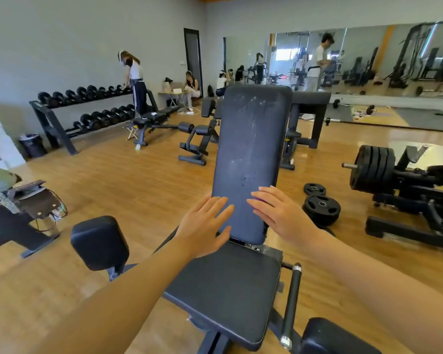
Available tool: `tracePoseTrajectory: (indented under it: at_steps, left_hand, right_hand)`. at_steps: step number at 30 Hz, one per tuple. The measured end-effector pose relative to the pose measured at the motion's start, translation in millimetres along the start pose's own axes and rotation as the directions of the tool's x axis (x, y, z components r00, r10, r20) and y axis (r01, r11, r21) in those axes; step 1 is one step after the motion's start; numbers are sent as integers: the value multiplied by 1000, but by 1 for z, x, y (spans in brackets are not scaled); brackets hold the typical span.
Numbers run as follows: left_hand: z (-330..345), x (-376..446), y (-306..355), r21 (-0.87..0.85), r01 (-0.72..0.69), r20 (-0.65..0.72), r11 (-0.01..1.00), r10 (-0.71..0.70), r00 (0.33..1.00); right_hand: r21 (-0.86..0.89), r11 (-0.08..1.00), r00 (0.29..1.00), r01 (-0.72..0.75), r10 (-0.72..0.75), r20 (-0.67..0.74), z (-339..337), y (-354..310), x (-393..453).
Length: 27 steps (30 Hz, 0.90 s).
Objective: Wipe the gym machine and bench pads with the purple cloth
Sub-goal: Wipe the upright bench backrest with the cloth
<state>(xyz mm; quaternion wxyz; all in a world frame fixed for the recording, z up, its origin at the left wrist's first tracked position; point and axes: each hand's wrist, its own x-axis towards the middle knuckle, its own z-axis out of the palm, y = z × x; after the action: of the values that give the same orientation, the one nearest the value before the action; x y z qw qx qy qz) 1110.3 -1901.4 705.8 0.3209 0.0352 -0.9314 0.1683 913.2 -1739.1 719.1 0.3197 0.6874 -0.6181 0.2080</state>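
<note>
Both hands at lower end of upright back pad (251, 154), seat pad (225, 292) below it.

Left hand (205, 226): fingers straight and slightly spread, lying flat against lower left edge of back pad. Holds nothing.

Right hand (279, 213): fingers straight, pressed flat near lower right edge of back pad. Purple cloth (260, 200) trapped under palm; only a small sliver shows between the fingers. Rest of cloth hidden, so how it is folded cannot be told.

Back pad surface: pale smears and dark specks across upper and middle parts, so judged mostly unwiped there.

Risks, as judgement:
- Cloth is pressed, not gripped. On an upward stroke along a steep pad it may bunch or slip out from under the palm and drop to seat pad or floor.
- Bunched cloth covers little; bare palm would smear instead.
- Hard push near the top could rock the back pad; left hand low gives weak bracing.
- Side pad (100, 242) easily missed.
</note>
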Motion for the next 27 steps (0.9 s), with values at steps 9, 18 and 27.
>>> tracePoseTrajectory:
  at_steps: [9,18,27]
  left_hand:
    - [65,54,-96,-9,-24,-43,1000,23,999]
    - [151,130,-219,-51,-163,-94,985,157,983]
    - [197,217,-304,-214,-223,-175,951,187,967]
  right_hand:
    - [-65,996,996,-62,66,68,52,53,64]
    - [-156,951,963,-265,268,-6,133,94,177]
    - [-332,890,949,-314,278,-152,153,160,287]
